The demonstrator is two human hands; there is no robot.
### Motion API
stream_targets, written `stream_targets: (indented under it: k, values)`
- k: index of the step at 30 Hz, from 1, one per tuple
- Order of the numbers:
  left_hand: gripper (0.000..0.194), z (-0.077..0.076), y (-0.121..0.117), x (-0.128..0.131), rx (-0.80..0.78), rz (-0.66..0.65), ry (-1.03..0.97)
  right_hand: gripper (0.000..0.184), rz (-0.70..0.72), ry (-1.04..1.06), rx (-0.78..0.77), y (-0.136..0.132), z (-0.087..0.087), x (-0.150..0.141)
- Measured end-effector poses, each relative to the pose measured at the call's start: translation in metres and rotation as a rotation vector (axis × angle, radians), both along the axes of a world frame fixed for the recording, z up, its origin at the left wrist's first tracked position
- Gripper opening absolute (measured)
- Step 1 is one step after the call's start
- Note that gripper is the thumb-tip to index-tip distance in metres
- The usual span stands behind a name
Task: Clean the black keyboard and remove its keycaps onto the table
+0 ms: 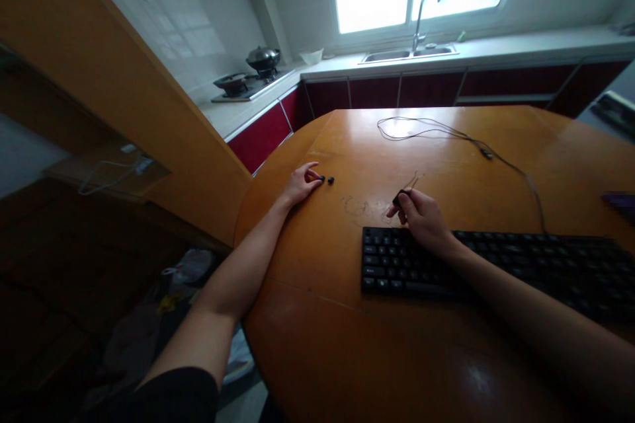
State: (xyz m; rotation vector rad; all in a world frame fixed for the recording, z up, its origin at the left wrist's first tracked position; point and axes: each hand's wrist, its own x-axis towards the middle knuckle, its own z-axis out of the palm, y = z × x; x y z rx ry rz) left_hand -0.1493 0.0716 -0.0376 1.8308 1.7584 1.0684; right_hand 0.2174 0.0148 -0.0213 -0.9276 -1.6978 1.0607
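On the bench (307,337), the left hand (299,185) has its fingers narrow — pinched at a small black piece (322,179) at their tips. A second black piece (331,180) lies on the wood at three o'clock from those fingers, just beside them. Farther right, the right hand (421,213) holds a dark block (399,197) between its fingers, thin strands (415,180) showing at one o'clock. The black keyboard (384,271) lies at four o'clock from these fingers — its cable (516,166) loops at twelve.
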Motion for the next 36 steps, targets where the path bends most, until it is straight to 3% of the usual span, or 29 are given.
stream_targets:
  k: [20,27,30,36]
  values:
    - [0.066,0.002,-0.003,-0.002,-0.003,0.0,0.027,0.044,-0.004,0.005,-0.013,-0.002,0.003,-0.001]
    - [0.039,0.013,-0.005,0.013,0.165,0.095,0.113,0.042,-0.076,-0.032,0.035,-0.003,0.005,-0.001]
    - [0.032,0.018,-0.015,0.043,0.282,-0.006,0.187,0.037,-0.101,-0.066,0.108,-0.006,0.008,0.001]
    - [0.022,0.017,-0.039,0.104,0.31,-0.438,0.237,0.023,0.024,-0.329,0.289,-0.014,0.024,0.011]
